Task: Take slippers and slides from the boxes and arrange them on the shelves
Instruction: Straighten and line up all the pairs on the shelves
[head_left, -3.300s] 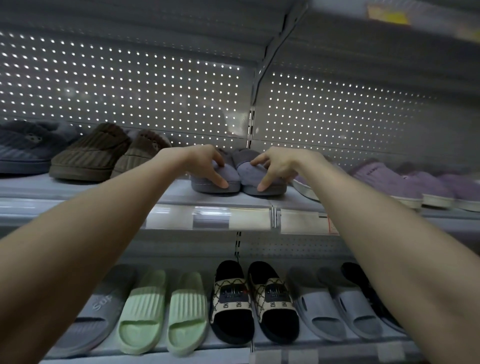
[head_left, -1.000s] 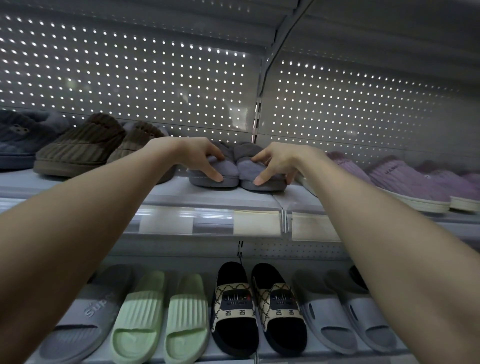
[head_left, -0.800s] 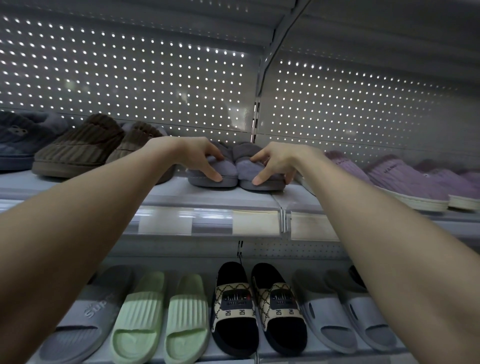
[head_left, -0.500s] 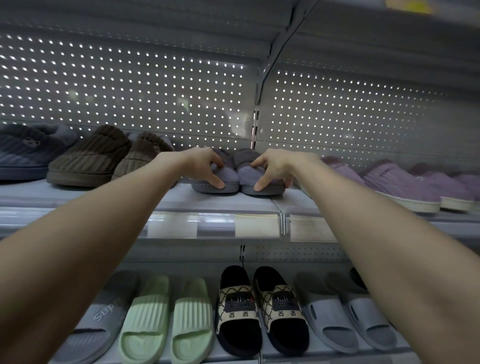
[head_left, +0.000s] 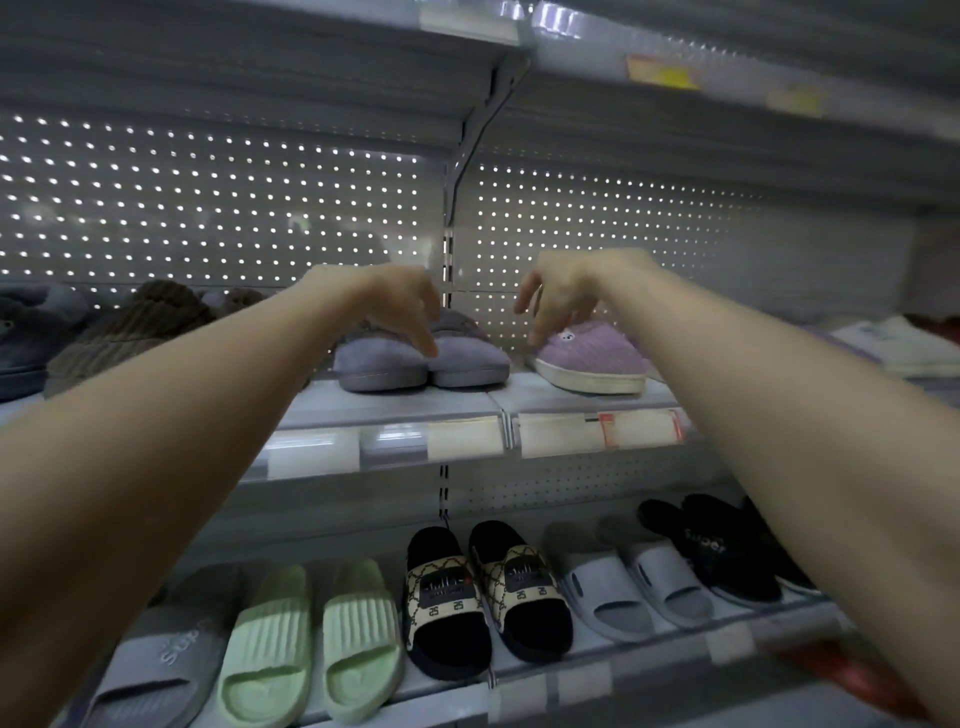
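Now the grey slippers (head_left: 379, 361) sit as a touching pair on the upper shelf (head_left: 395, 401), toes close to its front edge, directly under the left hand (head_left: 387, 304). That hand's fingers (head_left: 423, 338) hang loose and spread, one tip on the seam between the two slippers, gripping nothing. Rightward lies a narrow bare strip of shelf. Beyond it the right hand (head_left: 563, 288) droops slack and empty, fingertips just above a purple slipper (head_left: 597, 356). Beneath both wrists, green slides (head_left: 311, 634) and patterned slides (head_left: 483, 587) line the lower shelf (head_left: 519, 680).
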